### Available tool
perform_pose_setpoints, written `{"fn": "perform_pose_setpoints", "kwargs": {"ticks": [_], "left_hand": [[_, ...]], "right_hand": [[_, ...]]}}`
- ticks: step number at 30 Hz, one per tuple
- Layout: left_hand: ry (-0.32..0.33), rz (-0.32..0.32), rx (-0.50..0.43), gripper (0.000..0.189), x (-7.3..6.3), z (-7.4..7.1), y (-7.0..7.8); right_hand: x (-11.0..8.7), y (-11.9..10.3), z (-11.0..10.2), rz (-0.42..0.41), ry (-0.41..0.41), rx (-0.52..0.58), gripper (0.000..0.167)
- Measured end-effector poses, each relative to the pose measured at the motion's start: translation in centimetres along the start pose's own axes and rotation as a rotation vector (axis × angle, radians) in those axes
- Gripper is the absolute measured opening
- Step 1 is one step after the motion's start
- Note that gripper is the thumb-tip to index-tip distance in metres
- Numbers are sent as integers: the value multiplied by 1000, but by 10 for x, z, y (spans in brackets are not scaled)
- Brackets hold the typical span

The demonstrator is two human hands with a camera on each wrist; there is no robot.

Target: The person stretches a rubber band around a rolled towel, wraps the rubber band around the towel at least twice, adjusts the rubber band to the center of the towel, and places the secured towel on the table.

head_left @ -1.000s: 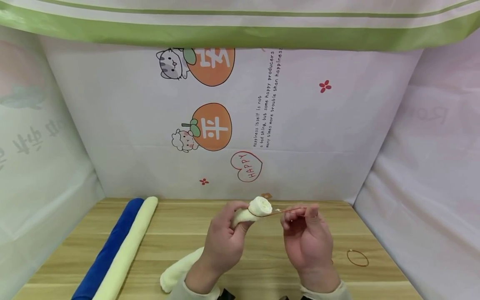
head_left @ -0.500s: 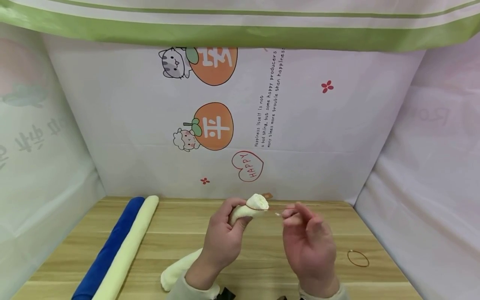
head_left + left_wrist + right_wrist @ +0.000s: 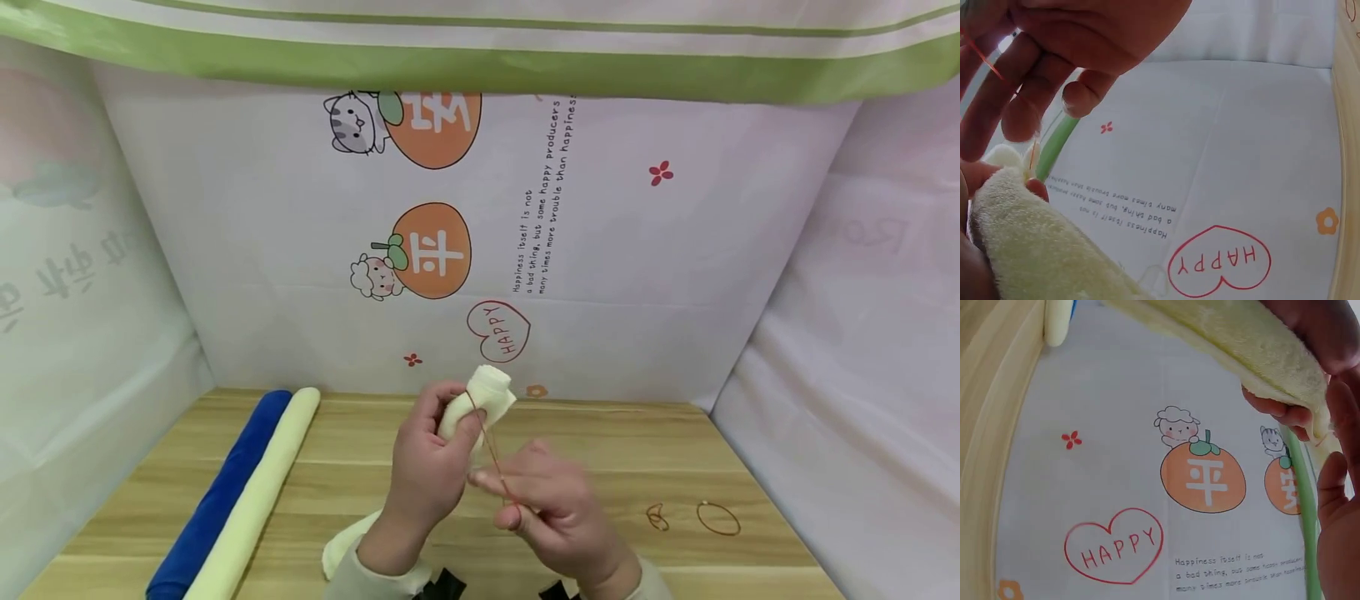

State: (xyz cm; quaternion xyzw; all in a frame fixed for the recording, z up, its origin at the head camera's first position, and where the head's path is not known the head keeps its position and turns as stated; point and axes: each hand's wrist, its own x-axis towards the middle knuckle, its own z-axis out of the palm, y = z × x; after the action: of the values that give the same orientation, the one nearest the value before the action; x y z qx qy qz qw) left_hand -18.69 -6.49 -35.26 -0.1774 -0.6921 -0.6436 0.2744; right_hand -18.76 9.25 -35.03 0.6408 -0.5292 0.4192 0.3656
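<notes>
My left hand point(image 3: 427, 462) grips a rolled pale yellow towel point(image 3: 491, 382) near its end, which points up and away over the table. An orange rubber band point(image 3: 492, 452) loops round the towel just below that end and stretches down toward me. My right hand point(image 3: 558, 512), a little blurred, holds the stretched band between thumb and fingers. In the left wrist view, the fuzzy towel point(image 3: 1054, 250) fills the lower left, with the right hand point(image 3: 1085, 31) above it. The right wrist view has the towel point(image 3: 1254, 350) slanting across the top, a lengthwise fold along it.
A blue roll point(image 3: 225, 492) and a pale yellow roll point(image 3: 258, 492) lie side by side at the table's left. Beneath my left forearm shows a pale yellow rolled end point(image 3: 339, 546). A twisted rubber band point(image 3: 657, 517) and a round one point(image 3: 718, 518) lie at right.
My right hand has moved down and left, drawing the band toward me rather than out to the right. The towel's end has tilted more upright. The twisted rubber band has come into sight.
</notes>
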Motion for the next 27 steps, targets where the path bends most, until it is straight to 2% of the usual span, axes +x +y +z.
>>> {"fn": "perform_pose_setpoints", "kwargs": {"ticks": [4, 7, 9, 12, 13, 15, 17, 20, 22, 24, 26, 27], "left_hand": [[28, -81, 2, 24, 4, -3, -3], [32, -146, -25, 23, 6, -3, -8], [24, -192, -58, 21, 8, -1, -11], [7, -252, -129, 20, 8, 1, -13], [7, -267, -146, 20, 8, 2, -13], [27, -282, -175, 21, 9, 2, -11], [70, -284, -204, 21, 9, 1, -8], [127, -222, -246, 20, 7, -2, -3], [128, -136, -274, 20, 6, -2, 0], [100, -24, -279, 19, 4, -2, 1], [63, 100, -269, 20, 3, -1, 0], [40, 157, -263, 21, 2, -1, -1]], "right_hand": [[6, -2, 5, -160, -153, -179, 37], [17, -7, 11, -324, -186, -291, 32], [24, -11, 14, -408, -157, -344, 29], [30, -15, 18, -516, -54, -409, 27], [31, -16, 20, -526, -14, -424, 29], [31, -16, 21, -492, 67, -460, 33], [29, -15, 23, -396, 158, -474, 43], [21, -18, 23, -100, 258, -330, 65], [12, -21, 21, 134, 328, -156, 78], [3, -24, 17, 370, 389, 12, 84], [-4, -25, 12, 576, 417, 100, 88], [-6, -24, 9, 652, 413, 131, 90]]}}
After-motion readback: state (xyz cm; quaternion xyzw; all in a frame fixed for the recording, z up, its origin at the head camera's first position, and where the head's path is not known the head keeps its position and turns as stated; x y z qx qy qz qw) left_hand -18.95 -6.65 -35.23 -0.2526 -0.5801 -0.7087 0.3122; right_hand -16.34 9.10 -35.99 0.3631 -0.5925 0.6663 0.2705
